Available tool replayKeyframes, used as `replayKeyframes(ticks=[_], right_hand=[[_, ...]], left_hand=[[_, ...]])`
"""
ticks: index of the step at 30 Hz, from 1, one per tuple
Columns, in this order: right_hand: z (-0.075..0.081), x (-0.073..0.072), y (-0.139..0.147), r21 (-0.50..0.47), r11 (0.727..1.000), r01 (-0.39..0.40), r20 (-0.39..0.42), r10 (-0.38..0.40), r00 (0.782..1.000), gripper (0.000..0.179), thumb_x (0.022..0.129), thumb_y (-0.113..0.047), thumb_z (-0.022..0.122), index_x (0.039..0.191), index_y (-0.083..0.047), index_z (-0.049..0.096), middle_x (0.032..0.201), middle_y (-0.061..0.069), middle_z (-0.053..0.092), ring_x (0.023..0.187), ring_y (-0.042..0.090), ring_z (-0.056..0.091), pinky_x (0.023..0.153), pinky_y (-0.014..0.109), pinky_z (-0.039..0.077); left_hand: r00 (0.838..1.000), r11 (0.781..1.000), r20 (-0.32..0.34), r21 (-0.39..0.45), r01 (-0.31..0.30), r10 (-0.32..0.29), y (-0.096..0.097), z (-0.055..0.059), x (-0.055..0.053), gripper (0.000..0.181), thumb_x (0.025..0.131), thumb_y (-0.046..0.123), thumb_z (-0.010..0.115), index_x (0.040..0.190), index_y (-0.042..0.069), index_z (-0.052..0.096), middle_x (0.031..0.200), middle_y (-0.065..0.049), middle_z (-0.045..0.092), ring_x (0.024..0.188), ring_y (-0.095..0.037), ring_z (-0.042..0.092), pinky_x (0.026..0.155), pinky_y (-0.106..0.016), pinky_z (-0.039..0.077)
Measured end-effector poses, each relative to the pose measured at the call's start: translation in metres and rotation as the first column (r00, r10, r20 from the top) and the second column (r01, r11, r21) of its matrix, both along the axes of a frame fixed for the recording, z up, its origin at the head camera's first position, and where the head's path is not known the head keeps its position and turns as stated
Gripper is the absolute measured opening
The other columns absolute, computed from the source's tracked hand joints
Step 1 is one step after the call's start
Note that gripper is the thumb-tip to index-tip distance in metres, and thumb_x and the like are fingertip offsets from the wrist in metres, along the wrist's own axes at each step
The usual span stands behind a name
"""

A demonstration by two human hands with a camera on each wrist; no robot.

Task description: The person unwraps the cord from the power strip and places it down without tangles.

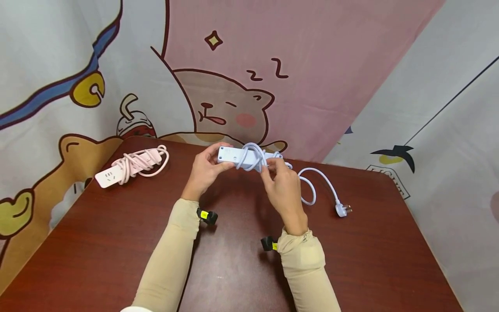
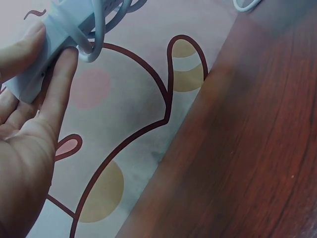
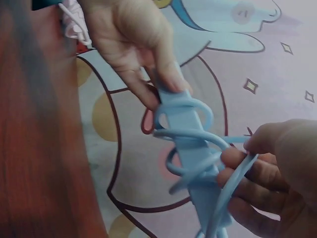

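**Pale blue power strip, cord half wrapped, both hands on it**

So the pale blue power strip (image 1: 231, 154) is up in the air near the far edge of the counter (image 1: 235, 273), roughly level in the head view. The left grip (image 1: 204, 171) has one end clamped, thumb over the near face and fingers behind. The right grip (image 1: 283, 184) is at the other end, and the right wrist view shows it pinching the cord (image 3: 190, 133) between thumb and fingers. Several loose loops go round the middle of the strip, and the rest trails onto the counter, ending in a plug (image 1: 341, 210) off to the right.

Handling-wise, my guess is the body's rigid, light enough for one hand and a bit slick, being smooth plastic. Not fragile, I'd say. The cord's the fussy part: bendy but springy, so slack loops could slide along the strip or pop loose. I'd hold the bare end like the left's doing, well clear of the loops, and take the cord close to the strip. The plug could drag or snag if the tail gets pulled.

There's also a pink power strip (image 1: 134, 164) over on the left, wrapped in its own cord, nobody touching it.
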State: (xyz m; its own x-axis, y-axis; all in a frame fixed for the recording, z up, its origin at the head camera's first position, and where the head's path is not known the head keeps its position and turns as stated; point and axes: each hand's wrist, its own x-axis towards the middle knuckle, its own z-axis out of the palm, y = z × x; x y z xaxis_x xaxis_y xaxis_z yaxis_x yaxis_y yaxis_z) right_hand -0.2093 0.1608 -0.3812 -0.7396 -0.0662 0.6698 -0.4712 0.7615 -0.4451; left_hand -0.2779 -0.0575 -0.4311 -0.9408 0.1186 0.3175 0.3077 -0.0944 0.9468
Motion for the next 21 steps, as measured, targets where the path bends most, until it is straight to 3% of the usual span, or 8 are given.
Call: replayKeyframes(ticks=[5,10,15,21], right_hand=[[0.004,0.0,0.007,-0.042,0.995,-0.086,0.027,0.087,0.996,0.02,0.096,-0.01,0.068,0.112,0.002,0.064,0.082,0.01,0.076,0.065,0.018,0.069,0.06,0.034,0.051],[0.005,-0.001,0.01,-0.075,0.99,-0.117,0.049,0.121,0.991,0.024,0.094,-0.006,0.066,0.116,0.003,0.064,0.084,0.012,0.071,0.066,0.018,0.064,0.059,0.028,0.047],[0.007,-0.003,0.02,-0.069,0.989,-0.128,-0.015,0.128,0.992,0.022,0.096,-0.006,0.065,0.117,0.001,0.07,0.083,0.011,0.067,0.065,0.016,0.055,0.058,0.025,0.042],[0.011,-0.007,0.043,-0.099,0.99,-0.097,-0.125,0.085,0.988,0.019,0.096,-0.006,0.068,0.113,-0.001,0.076,0.082,0.012,0.07,0.065,0.016,0.051,0.06,0.022,0.036]], left_hand=[[1.0,1.0,-0.012,-0.012,0.001,-0.001,-0.001,0.0,0.001,0.054,0.082,-0.002,0.082,0.131,0.004,0.062,0.127,-0.016,0.066,0.095,-0.011,0.065,0.079,-0.018,0.057],[1.0,1.0,-0.019,-0.014,-0.005,0.005,-0.001,-0.001,0.0,0.054,0.081,-0.002,0.082,0.131,0.006,0.063,0.125,-0.014,0.067,0.094,-0.012,0.065,0.079,-0.019,0.058],[1.0,1.0,-0.009,0.01,0.011,-0.011,-0.003,-0.002,-0.001,0.054,0.081,-0.001,0.083,0.131,0.005,0.063,0.125,-0.011,0.067,0.097,-0.014,0.065,0.081,-0.021,0.058],[0.998,0.996,0.063,0.084,0.019,-0.025,-0.01,0.0,0.001,0.055,0.082,-0.001,0.082,0.132,0.005,0.063,0.131,-0.009,0.064,0.103,-0.015,0.065,0.085,-0.021,0.059]])
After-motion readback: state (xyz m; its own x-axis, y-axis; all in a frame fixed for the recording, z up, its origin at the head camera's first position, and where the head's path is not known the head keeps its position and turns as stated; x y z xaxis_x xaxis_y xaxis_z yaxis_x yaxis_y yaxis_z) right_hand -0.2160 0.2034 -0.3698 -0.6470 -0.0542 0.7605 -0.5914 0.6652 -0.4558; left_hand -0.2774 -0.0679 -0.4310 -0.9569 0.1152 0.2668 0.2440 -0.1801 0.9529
